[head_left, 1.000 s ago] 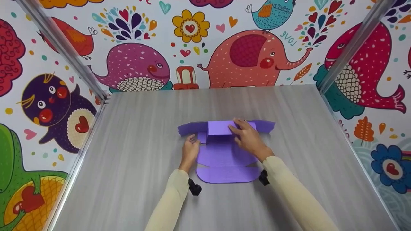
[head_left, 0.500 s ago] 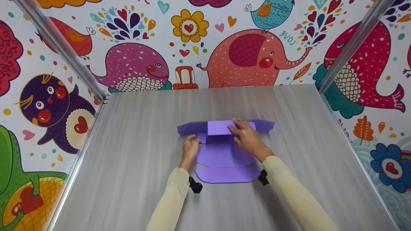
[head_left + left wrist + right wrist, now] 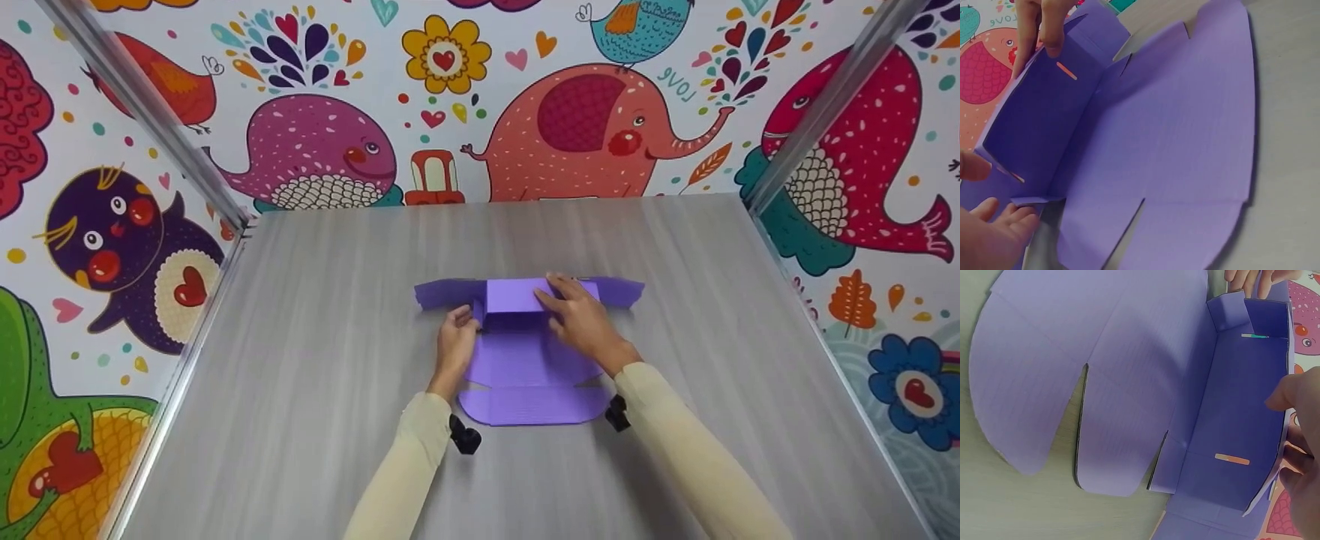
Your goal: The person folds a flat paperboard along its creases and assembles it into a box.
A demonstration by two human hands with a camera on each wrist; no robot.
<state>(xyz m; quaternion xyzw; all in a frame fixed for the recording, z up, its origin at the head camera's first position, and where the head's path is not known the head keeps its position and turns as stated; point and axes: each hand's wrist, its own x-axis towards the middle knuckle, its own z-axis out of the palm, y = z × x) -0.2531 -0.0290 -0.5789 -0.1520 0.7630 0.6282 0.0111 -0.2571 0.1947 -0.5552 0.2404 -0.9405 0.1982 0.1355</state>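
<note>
A purple cardboard box (image 3: 517,360), partly folded, lies on the table with its back wall standing up and its broad panel flat towards the person. My right hand (image 3: 583,321) pinches the top of that back wall, the thumb on the inner face and the fingers behind in the right wrist view. At the left end, my left hand (image 3: 456,341) has its fingers under a small side flap (image 3: 1036,199), which tilts upward; its thumb (image 3: 974,167) stays apart from the fingers. Narrow slots (image 3: 1233,459) show in the back wall.
Long wings (image 3: 450,294) of the box stick out at both sides of the back wall. Underneath is a grey wood-grain table (image 3: 315,360), bordered by printed cartoon walls (image 3: 330,150) and metal rails (image 3: 810,112). A black wrist mount (image 3: 465,435) sits at each sleeve.
My left hand has moved slightly right and forward, and the small side flap has swung up from flat. The right hand keeps its hold on the back wall.
</note>
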